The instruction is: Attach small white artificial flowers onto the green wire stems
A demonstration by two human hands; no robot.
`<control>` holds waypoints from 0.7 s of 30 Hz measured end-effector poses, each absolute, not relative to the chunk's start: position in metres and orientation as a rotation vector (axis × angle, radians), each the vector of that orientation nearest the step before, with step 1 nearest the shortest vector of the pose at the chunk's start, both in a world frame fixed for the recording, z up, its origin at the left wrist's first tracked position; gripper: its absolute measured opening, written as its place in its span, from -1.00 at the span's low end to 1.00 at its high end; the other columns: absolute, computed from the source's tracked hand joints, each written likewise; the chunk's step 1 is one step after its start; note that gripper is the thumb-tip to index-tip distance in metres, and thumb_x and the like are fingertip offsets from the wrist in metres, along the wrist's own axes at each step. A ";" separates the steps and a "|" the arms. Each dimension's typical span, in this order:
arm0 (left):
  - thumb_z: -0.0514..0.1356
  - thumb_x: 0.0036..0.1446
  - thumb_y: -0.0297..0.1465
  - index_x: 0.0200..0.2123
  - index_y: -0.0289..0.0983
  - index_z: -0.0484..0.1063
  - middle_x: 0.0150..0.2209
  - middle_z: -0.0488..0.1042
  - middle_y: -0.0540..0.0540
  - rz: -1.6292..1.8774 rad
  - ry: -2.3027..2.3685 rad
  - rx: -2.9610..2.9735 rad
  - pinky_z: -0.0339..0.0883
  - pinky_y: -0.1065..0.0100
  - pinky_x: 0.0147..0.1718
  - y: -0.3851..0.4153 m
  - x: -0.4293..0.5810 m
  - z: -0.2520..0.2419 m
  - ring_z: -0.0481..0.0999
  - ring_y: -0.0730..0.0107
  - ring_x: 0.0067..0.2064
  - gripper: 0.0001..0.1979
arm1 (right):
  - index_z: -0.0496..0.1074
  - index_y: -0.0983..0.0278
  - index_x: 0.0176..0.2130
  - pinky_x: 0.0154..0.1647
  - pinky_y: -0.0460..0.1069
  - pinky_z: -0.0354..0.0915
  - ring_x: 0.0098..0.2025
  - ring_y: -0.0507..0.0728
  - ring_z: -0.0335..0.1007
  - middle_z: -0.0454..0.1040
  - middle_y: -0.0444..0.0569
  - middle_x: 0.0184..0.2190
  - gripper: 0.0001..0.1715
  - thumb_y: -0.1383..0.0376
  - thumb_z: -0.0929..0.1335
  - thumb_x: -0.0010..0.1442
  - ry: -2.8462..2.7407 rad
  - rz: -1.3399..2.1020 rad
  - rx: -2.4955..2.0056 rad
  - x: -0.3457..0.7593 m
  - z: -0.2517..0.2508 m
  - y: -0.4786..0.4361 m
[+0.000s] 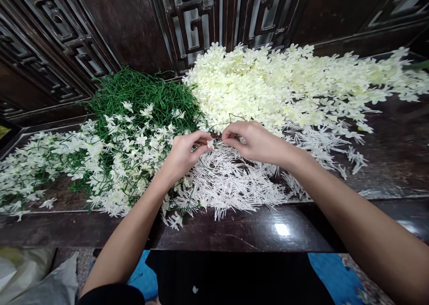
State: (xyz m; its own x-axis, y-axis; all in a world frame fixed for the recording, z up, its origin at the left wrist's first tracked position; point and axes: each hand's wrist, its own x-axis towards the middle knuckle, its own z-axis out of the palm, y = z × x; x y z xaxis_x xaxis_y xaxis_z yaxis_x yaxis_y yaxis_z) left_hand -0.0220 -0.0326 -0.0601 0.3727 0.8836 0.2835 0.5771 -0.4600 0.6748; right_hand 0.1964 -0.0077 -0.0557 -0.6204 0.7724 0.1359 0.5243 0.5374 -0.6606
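Observation:
Both hands meet over the middle of the dark wooden bench. My left hand (187, 152) is closed, thumb and forefinger pinching a small white artificial flower (210, 144). Just right of it, my right hand (250, 138) is closed in a pinch, with a thin green stem (236, 116) showing above its fingers. What lies between those fingertips is too small to make out. Beneath the hands spreads a heap of thin white plastic sprigs (234, 182). Behind them rises a big pile of cream-white petals (254, 83).
A mound of green plastic stems (144, 90) lies at the back left. White flowers on green stems (124, 162) cover the bench's left side. Carved dark wood panels (117, 23) stand behind. Pale sacks (56, 273) rest on the floor at lower left.

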 end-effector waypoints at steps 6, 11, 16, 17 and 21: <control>0.26 0.16 -0.55 -0.17 -0.22 0.58 -0.23 0.66 -0.05 0.849 1.187 2.252 0.53 0.35 -0.21 -0.033 -0.020 -0.058 0.62 0.42 -0.26 -0.80 | 0.54 0.28 -0.23 -0.29 0.12 0.38 -0.34 0.13 0.47 0.58 0.01 -0.31 -0.74 0.19 0.31 0.29 -2.253 0.958 -1.032 0.189 -0.048 -0.015; 0.27 0.15 -0.54 -0.14 -0.27 0.58 -0.21 0.66 -0.09 0.890 1.198 2.229 0.54 0.35 -0.19 -0.034 -0.020 -0.058 0.62 0.42 -0.24 -0.80 | 0.55 0.29 -0.28 -0.38 0.09 0.35 -0.43 0.09 0.42 0.58 0.02 -0.33 -0.77 0.26 0.31 0.26 -2.296 0.935 -1.050 0.190 -0.044 -0.016; 0.30 0.14 -0.52 -0.16 -0.29 0.58 -0.23 0.66 -0.09 0.929 1.161 2.235 0.56 0.36 -0.19 -0.033 -0.019 -0.058 0.62 0.42 -0.26 -0.83 | 0.56 0.29 -0.29 -0.47 0.06 0.32 -0.49 0.08 0.39 0.57 0.01 -0.39 -0.75 0.24 0.31 0.25 -2.298 0.942 -1.077 0.189 -0.043 -0.018; 0.30 0.14 -0.53 -0.17 -0.28 0.58 -0.23 0.66 -0.09 0.939 1.146 2.229 0.56 0.36 -0.19 -0.033 -0.019 -0.058 0.62 0.42 -0.26 -0.82 | 0.56 0.30 -0.28 -0.52 0.04 0.29 -0.53 0.06 0.35 0.57 0.00 -0.41 -0.74 0.23 0.31 0.25 -2.300 0.948 -1.077 0.189 -0.043 -0.018; 0.30 0.13 -0.52 -0.12 -0.27 0.56 -0.20 0.65 -0.09 0.998 1.077 2.089 0.57 0.35 -0.13 -0.034 -0.017 -0.060 0.63 0.41 -0.21 -0.78 | 0.56 0.29 -0.31 -0.52 0.03 0.31 -0.55 0.03 0.35 0.57 -0.03 -0.42 -0.76 0.25 0.31 0.25 -2.246 0.968 -1.029 0.188 -0.045 -0.018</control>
